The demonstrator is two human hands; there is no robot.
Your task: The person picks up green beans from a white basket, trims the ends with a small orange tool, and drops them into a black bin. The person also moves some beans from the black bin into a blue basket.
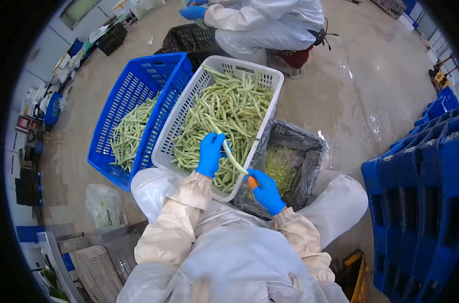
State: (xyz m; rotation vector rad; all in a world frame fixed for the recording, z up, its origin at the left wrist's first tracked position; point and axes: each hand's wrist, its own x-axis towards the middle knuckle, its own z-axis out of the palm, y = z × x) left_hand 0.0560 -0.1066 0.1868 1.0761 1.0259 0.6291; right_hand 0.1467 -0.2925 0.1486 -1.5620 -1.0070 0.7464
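Note:
My left hand (210, 154), in a blue glove, is closed around a long pale green bean (233, 158) above the white crate. The bean's lower end reaches my right hand (267, 192), also gloved in blue. That hand is closed on a small tool with an orange handle (252, 183); its blade, if any, is hidden. Under my hands the white crate (163, 146) holds a heap of green beans (229, 103). To its right, a bin lined with a black bag (306, 151) contains green trimmings (280, 169).
A blue crate (100, 144) with more beans (131, 134) stands left of the white one. Across from me sits a person in white overalls (270, 25) beside a black crate (184, 38). Blue pallets (416, 202) are stacked at right. A clear plastic bag (103, 204) lies at left.

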